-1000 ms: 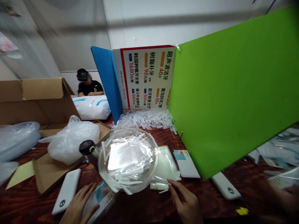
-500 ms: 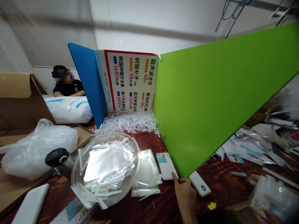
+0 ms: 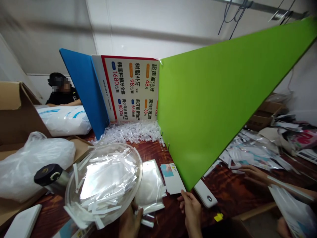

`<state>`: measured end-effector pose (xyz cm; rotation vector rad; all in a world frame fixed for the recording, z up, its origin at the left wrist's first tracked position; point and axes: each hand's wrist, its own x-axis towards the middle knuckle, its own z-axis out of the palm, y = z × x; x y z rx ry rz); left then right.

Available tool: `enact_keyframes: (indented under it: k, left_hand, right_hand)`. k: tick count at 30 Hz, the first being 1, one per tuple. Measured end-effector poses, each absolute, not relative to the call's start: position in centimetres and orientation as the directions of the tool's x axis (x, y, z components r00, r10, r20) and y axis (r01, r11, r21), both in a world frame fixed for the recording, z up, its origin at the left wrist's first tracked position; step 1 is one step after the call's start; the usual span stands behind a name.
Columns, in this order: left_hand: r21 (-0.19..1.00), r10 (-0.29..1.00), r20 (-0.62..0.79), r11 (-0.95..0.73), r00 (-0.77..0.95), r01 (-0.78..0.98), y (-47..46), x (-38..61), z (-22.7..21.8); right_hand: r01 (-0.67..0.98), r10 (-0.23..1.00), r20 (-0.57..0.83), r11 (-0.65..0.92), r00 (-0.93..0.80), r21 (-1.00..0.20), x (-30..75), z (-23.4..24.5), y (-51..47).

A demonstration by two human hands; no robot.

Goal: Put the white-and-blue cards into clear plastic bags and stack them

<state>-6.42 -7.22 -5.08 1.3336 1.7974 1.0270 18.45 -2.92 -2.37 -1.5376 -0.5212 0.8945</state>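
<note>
Touching the white printed card [image 3: 173, 180] w/ fingertips, right hand [image 3: 190, 211] loosely curled, holds nothing; left hand [image 3: 130, 222] half-open on clear plastic sleeve stack [image 3: 150, 181] beside it on dark counter [image 3: 169, 219], prob. steadying it.

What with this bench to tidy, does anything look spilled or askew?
Yes. White strips spill over the near rim of the clear bowl onto the table, beside the left hand. Small clear tubes lie in a loose heap against the printed board.
</note>
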Motion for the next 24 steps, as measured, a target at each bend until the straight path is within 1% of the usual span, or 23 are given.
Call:
enact_keyframes:
  k: [3,6,8,10,13,16,19,22,24]
  left_hand:
    - [0.934,0.960,-0.175,0.232,-0.217,0.271,-8.4,-7.0,-4.5]
    - [0.951,0.954,-0.283,0.292,-0.096,0.099,-9.2,-7.2,-2.3]
    - [0.937,0.938,-0.342,0.345,-0.056,0.047,-9.6,-7.3,-0.6]
    - [0.920,0.919,-0.389,0.391,-0.067,0.021,-9.8,-7.4,0.8]
    - [0.894,0.891,-0.447,0.442,-0.081,-0.073,-10.0,-7.4,1.4]
    - [0.847,0.867,-0.494,0.463,-0.062,-0.260,-10.1,-7.0,0.9]
    - [0.794,0.859,-0.511,0.457,-0.033,-0.401,-10.2,-6.1,0.7]
    - [0.679,0.812,-0.583,0.472,-0.023,-0.563,-10.1,-4.8,1.2]
    - [0.619,0.780,-0.625,0.469,-0.034,-0.630,-9.9,-4.2,1.6]
  right_hand:
    - [-0.283,0.766,-0.320,-0.188,0.557,-0.941,19.0,-2.1,-3.5]
    - [-0.358,0.763,-0.366,-0.188,0.534,-0.915,19.2,-1.5,-4.0]
    - [-0.395,0.748,-0.379,-0.169,0.546,-0.903,19.0,-1.5,-3.9]
    - [-0.412,0.730,-0.370,-0.132,0.575,-0.902,18.7,-1.8,-3.5]
    - [-0.398,0.705,-0.343,-0.093,0.621,-0.913,18.3,-2.6,-3.0]
    - [-0.390,0.684,-0.338,-0.084,0.647,-0.917,18.6,-3.2,-3.5]
    - [-0.380,0.686,-0.329,-0.082,0.649,-0.922,19.0,-3.4,-4.7]
    - [-0.331,0.721,-0.294,-0.094,0.628,-0.939,19.0,-3.1,-5.4]
    - [-0.333,0.724,-0.279,-0.071,0.631,-0.940,18.9,-2.6,-5.6]
